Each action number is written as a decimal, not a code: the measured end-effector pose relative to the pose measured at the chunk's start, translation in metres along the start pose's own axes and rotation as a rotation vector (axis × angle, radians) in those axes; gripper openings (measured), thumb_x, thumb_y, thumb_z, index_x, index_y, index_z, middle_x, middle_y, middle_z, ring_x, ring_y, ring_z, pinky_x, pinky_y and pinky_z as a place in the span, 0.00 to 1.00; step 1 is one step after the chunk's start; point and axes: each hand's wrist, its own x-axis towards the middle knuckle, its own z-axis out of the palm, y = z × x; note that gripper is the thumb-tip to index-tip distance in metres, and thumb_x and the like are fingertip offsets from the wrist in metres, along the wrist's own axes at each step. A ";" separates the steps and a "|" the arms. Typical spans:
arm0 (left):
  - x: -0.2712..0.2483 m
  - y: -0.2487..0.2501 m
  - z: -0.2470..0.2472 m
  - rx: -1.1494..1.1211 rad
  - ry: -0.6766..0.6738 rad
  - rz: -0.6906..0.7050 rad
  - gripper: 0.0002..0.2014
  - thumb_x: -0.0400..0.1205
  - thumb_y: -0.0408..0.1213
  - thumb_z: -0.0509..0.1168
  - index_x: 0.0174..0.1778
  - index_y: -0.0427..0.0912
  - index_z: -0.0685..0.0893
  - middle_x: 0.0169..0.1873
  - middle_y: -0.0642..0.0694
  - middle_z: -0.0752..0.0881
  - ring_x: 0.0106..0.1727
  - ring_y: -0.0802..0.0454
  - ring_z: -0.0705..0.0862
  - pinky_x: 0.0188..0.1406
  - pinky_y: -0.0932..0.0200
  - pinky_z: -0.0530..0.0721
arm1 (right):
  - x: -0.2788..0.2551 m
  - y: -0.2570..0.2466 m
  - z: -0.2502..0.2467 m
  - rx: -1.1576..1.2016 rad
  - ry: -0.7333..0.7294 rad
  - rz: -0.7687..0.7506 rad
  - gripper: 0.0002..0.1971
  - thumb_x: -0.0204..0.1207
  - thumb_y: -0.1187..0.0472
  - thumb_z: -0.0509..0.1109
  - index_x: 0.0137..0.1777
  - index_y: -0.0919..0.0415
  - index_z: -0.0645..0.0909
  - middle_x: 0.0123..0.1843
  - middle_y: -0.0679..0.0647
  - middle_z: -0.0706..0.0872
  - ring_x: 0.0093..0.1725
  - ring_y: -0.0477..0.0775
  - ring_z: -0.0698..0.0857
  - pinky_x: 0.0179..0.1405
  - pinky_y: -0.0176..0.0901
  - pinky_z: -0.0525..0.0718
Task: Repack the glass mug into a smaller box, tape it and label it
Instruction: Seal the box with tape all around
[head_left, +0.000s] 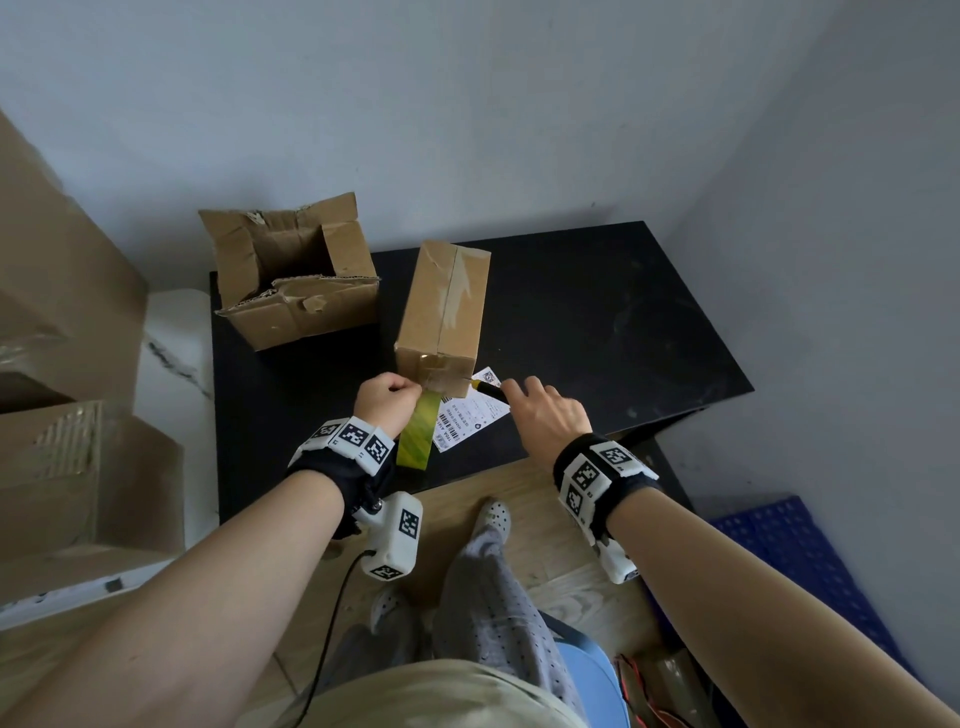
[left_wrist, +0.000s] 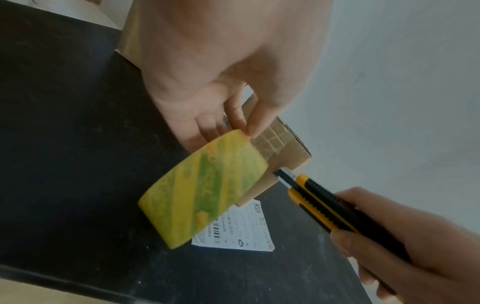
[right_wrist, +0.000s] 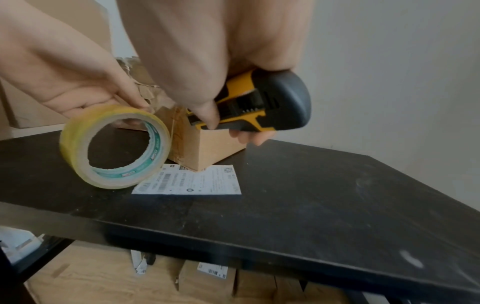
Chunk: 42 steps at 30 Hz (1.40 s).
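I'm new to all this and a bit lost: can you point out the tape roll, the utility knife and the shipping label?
tape roll (right_wrist: 78, 131), right wrist view, yellowish outer band.
utility knife (left_wrist: 319, 197), left wrist view, yellow-black handle.
shipping label (right_wrist: 207, 183), right wrist view, white printed face.

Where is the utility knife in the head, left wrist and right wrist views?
Head: the utility knife is mostly hidden, between the small taped box and the right hand.
Left wrist: lower right, its tip at the box corner.
Right wrist: upper centre, gripped by the right hand, above the box.
Shared landmark: the white shipping label on the black table, by the tape roll.
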 end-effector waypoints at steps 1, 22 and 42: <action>-0.001 0.000 -0.001 -0.011 -0.006 -0.013 0.02 0.79 0.34 0.67 0.44 0.39 0.84 0.42 0.41 0.84 0.50 0.42 0.83 0.58 0.43 0.84 | 0.000 0.001 0.004 0.011 0.005 0.006 0.17 0.83 0.64 0.58 0.71 0.61 0.66 0.59 0.59 0.76 0.55 0.61 0.81 0.35 0.48 0.72; -0.006 -0.014 -0.030 0.068 -0.110 0.034 0.05 0.79 0.34 0.68 0.48 0.46 0.80 0.53 0.41 0.83 0.54 0.45 0.82 0.54 0.48 0.81 | 0.034 -0.022 0.076 0.201 -0.020 -0.089 0.24 0.81 0.59 0.63 0.76 0.57 0.64 0.66 0.57 0.72 0.64 0.60 0.74 0.64 0.53 0.72; -0.013 -0.023 -0.052 0.594 -0.015 0.356 0.11 0.76 0.44 0.71 0.43 0.46 0.75 0.39 0.48 0.84 0.40 0.47 0.84 0.40 0.50 0.84 | 0.051 -0.039 0.007 0.249 0.613 -0.209 0.14 0.77 0.54 0.57 0.51 0.62 0.80 0.50 0.57 0.85 0.46 0.59 0.85 0.43 0.48 0.84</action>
